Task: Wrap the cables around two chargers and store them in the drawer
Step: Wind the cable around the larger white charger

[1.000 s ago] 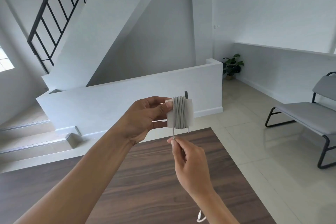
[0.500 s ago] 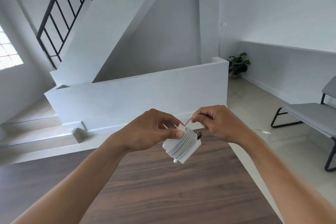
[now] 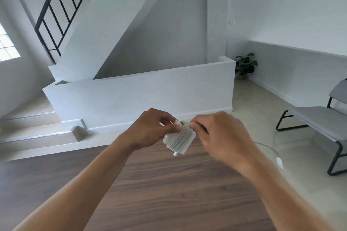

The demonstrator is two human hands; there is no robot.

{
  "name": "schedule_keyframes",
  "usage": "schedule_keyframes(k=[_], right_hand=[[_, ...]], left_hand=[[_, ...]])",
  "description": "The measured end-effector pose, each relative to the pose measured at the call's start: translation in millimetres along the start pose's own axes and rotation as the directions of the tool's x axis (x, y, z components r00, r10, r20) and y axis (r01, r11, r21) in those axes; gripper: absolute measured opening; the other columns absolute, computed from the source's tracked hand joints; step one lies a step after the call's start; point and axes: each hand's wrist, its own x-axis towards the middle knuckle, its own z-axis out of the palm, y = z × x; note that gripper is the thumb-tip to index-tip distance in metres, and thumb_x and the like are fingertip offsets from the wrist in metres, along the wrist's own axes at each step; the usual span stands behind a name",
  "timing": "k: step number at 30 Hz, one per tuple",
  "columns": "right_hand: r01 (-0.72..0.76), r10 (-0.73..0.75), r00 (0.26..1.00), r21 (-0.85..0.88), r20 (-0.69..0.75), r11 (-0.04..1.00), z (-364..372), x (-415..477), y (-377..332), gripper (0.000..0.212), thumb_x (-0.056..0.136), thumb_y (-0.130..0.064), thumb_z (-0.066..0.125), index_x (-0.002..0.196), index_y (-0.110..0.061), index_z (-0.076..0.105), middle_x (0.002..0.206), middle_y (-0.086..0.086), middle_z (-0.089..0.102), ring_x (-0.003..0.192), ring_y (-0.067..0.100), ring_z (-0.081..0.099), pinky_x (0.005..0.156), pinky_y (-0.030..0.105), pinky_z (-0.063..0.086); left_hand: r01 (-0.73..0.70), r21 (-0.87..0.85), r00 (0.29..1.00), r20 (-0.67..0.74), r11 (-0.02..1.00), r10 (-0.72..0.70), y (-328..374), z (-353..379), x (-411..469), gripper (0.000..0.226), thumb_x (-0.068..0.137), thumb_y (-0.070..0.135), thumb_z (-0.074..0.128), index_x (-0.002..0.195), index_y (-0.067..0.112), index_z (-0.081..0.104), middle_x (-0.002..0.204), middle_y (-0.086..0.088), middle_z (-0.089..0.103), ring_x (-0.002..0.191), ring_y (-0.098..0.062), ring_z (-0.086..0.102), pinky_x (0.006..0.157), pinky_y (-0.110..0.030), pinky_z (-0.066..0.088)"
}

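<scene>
Left hand [image 3: 150, 129] grips the white charger [image 3: 180, 141] by its left end, thumb and fingers closed on it. Right hand [image 3: 223, 137] pinches the grey cable [image 3: 183, 136] at the coil's far edge. Charger is held tilted above the wooden table [image 3: 169, 193], at its far edge.

Both bare forearms reached forward and converged. The left hand [image 3: 150, 129] was curled, its thumb and fingertips pinched in a grip on the charger [image 3: 178, 141]. Just right of that grip, the right hand [image 3: 223, 135] was knuckles-up, fingers bent inward and pinching at the cable [image 3: 181, 137] windings.
</scene>
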Motion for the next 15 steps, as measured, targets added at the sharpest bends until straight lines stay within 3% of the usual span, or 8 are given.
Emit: schedule_keyframes(k=[2, 4, 8, 11, 13, 15], right_hand=[[0.009, -0.009, 0.999, -0.009, -0.039, 1.0, 9, -10, -7, 0.031, 0.1, -0.04, 0.036, 0.097, -0.025, 0.063, 0.079, -0.005, 0.068, 0.07, 0.018, 0.061, 0.062, 0.031, 0.047], [0.007, -0.004, 0.996, 0.035, -0.091, 0.999, 22, -22, -15, 0.025, 0.1, -0.035, 0.036, 0.092, -0.024, 0.058, 0.076, -0.005, 0.065, 0.064, 0.018, 0.057, 0.057, 0.031, 0.042], [-0.017, 0.056, 0.969, 0.159, -0.241, 0.987, 58, -47, -23, 0.019, 0.098, -0.03, 0.043, 0.096, -0.03, 0.062, 0.056, -0.016, 0.043, 0.048, 0.009, 0.039, 0.044, 0.018, 0.026], [-0.067, 0.169, 0.957, 0.389, -0.236, 0.919, 85, -61, -17, 0.027, 0.1, -0.033, 0.038, 0.106, -0.034, 0.064, 0.05, -0.014, 0.042, 0.048, 0.01, 0.043, 0.049, 0.015, 0.027], [-0.057, 0.19, 0.95, 0.461, -0.247, 0.885, 93, -66, -16, 0.026, 0.101, -0.031, 0.04, 0.106, -0.033, 0.065, 0.051, -0.016, 0.044, 0.047, 0.012, 0.043, 0.049, 0.012, 0.025], [-0.05, 0.199, 0.948, 0.502, -0.248, 0.863, 99, -66, -15, 0.025, 0.101, -0.028, 0.042, 0.105, -0.032, 0.066, 0.05, -0.015, 0.042, 0.045, 0.012, 0.04, 0.049, 0.013, 0.025]], left_hand=[[0.028, -0.071, 0.998, -0.052, 0.997, -0.031, 1, -1, 2, 0.033, 0.067, 0.057, 0.075, 0.086, 0.029, 0.077, 0.085, 0.004, 0.075, 0.086, -0.019, 0.072, 0.083, -0.047, 0.059], [0.048, -0.142, 0.994, -0.092, 0.989, -0.061, 2, 1, 7, 0.033, 0.069, 0.05, 0.077, 0.088, 0.023, 0.078, 0.087, -0.003, 0.075, 0.085, -0.025, 0.073, 0.08, -0.049, 0.06], [0.157, -0.362, 0.984, -0.016, 0.919, -0.175, 6, 3, 12, 0.029, 0.084, 0.027, 0.075, 0.103, 0.004, 0.073, 0.1, -0.017, 0.075, 0.085, -0.025, 0.073, 0.08, -0.04, 0.061], [0.2, -0.459, 0.979, 0.063, 0.866, -0.192, 9, 6, 12, 0.029, 0.086, 0.026, 0.072, 0.104, 0.003, 0.073, 0.096, -0.014, 0.076, 0.08, -0.022, 0.074, 0.072, -0.035, 0.061], [0.209, -0.511, 0.977, 0.087, 0.834, -0.192, 12, 10, 11, 0.028, 0.086, 0.024, 0.071, 0.103, 0.002, 0.072, 0.092, -0.011, 0.075, 0.074, -0.019, 0.073, 0.061, -0.027, 0.058], [0.211, -0.555, 0.977, 0.096, 0.805, -0.19, 14, 14, 10, 0.026, 0.087, 0.022, 0.07, 0.103, 0.001, 0.072, 0.091, -0.01, 0.075, 0.074, -0.019, 0.073, 0.06, -0.025, 0.057]])
